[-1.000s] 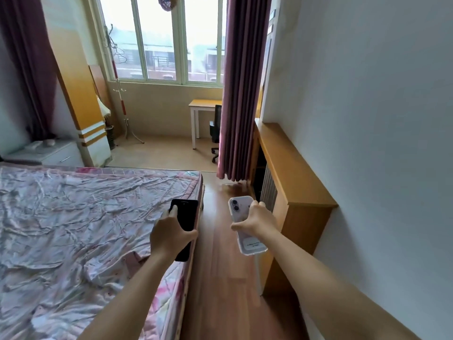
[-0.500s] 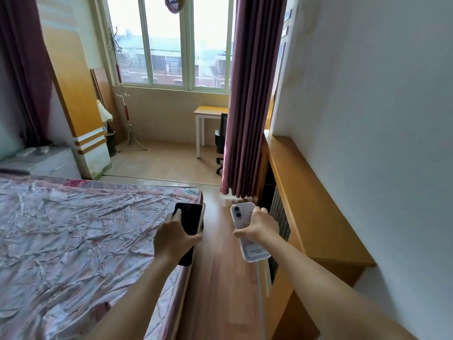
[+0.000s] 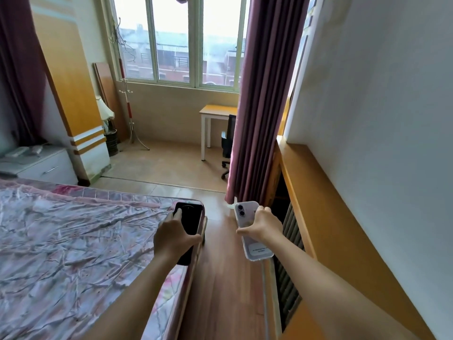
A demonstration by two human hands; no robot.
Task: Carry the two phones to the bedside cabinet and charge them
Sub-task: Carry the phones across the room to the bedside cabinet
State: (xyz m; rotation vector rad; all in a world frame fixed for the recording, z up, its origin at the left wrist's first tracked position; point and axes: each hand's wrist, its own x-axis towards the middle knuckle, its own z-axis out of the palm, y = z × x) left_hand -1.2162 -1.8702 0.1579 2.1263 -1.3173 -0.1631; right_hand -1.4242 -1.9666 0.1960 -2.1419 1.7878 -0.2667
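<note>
Between the bed (image 3: 73,241) and the wooden ledge (image 3: 326,204) along the white wall, we hold both arms out in front of us over the wood floor (image 3: 220,290). Our left hand (image 3: 175,238) is wrapped around the black phone (image 3: 190,220), with a fingertip resting on its upper back and the thumb along its right edge; the phone's dark back faces us and it hangs above the corner of the bed, whose crumpled pink and grey sheet spreads away to our left. Our right hand (image 3: 263,225) grips the pale lilac phone (image 3: 250,231) from its right side, fingers curled over the edge. That phone sits in a clear case, its back toward us, the twin camera lenses at the top and a small white label near the bottom end. The two phones are near each other but apart, both tilted with their tops pointing away from us.

Beyond the bed, at the far left, stands the white bedside cabinet (image 3: 44,168) with a few small pale items on its top; we cannot tell what they are. Straight ahead a plum curtain (image 3: 259,94) hangs beside the wide window (image 3: 181,40), and behind it a small bench (image 3: 215,111) with white legs stands with a black office chair (image 3: 228,143) tucked against it. A coat stand (image 3: 127,99) stands by the window's left end.
</note>
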